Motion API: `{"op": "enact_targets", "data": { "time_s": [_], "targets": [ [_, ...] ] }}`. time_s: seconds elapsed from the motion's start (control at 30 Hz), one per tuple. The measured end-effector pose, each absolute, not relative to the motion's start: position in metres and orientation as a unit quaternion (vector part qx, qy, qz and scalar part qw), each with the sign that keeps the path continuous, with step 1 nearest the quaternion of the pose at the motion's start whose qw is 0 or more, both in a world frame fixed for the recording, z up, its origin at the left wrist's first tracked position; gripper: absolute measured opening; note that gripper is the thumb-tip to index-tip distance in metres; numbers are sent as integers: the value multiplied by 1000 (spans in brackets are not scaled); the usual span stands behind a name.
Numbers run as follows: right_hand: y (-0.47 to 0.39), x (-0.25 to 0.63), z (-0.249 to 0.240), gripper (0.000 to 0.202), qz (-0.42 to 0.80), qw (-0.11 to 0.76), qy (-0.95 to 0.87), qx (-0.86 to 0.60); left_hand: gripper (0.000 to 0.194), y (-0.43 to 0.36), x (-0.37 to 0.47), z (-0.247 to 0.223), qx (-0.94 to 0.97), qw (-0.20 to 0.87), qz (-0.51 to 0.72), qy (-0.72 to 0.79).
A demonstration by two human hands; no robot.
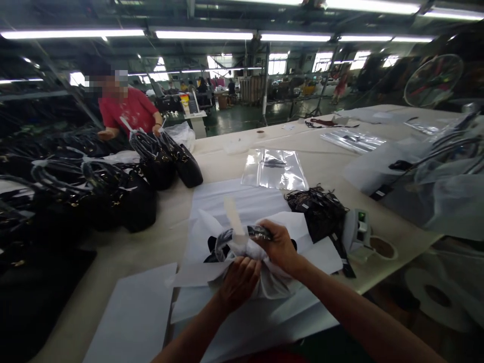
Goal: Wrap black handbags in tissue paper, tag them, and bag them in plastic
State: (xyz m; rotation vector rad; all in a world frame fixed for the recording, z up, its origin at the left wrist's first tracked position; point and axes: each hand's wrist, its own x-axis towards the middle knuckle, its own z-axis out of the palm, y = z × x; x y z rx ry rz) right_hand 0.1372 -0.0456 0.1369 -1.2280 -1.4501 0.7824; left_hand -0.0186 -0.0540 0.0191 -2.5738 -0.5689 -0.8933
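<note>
Two bare forearms [212,320] come closest to the camera, rising from the lower edge toward a black bag [212,256] partly covered by white tissue. At the far left, black handbags [130,204] crowd together, gold-coloured hardware showing and their handles covered in clear plastic. Behind them stands a co-worker in a red top [130,108], one hand at the handles of the bags there. Nearer, a white sheet [132,307] lies on the pale surface [219,159].

Toward the middle, white paper [242,196] is spread out beneath the black bag. Its plastic-wrapped handle [222,246] arches up, with a pale strip [233,217] sticking up beside it. Left hand [240,282] rests with bent fingers on the gathered white tissue [274,280]; whether it pinches the material I cannot tell. Right hand [278,247] is closed around the right part of the handle, just beyond the left one.

Farther back lies a clear, shiny plastic sleeve [291,169]. Right of the paper come a heap of black tags and cords [315,206], then a white device [353,234] with a roll [382,248] beside it. More clear sleeves [353,141] lie beyond. At the far right are items under translucent wrapping [457,201], and behind them a fan [433,80].
</note>
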Motion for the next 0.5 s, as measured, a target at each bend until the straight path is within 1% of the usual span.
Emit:
{"op": "enact_targets", "data": {
  "time_s": [0.07,0.13,0.23,0.33,0.4,0.5],
  "targets": [
    [-26,138,138,26,338,590,-554,-480,27,-48,-17,19,-907,187,-317,-204],
    [-8,142,142,26,342,633,-525,-455,27,-40,-13,21,-899,198,-324,-218],
    [14,151,146,22,325,651,-525,-441,27,-27,-4,22,-888,223,-325,-237],
    [24,159,146,21,298,630,-558,-450,28,-19,7,18,-889,250,-304,-233],
    [20,166,142,22,245,614,-580,-476,31,-18,12,14,-893,257,-284,-238],
    [-8,174,126,35,60,614,-581,-531,34,-19,15,9,-890,256,-277,-255]
  ]
}}
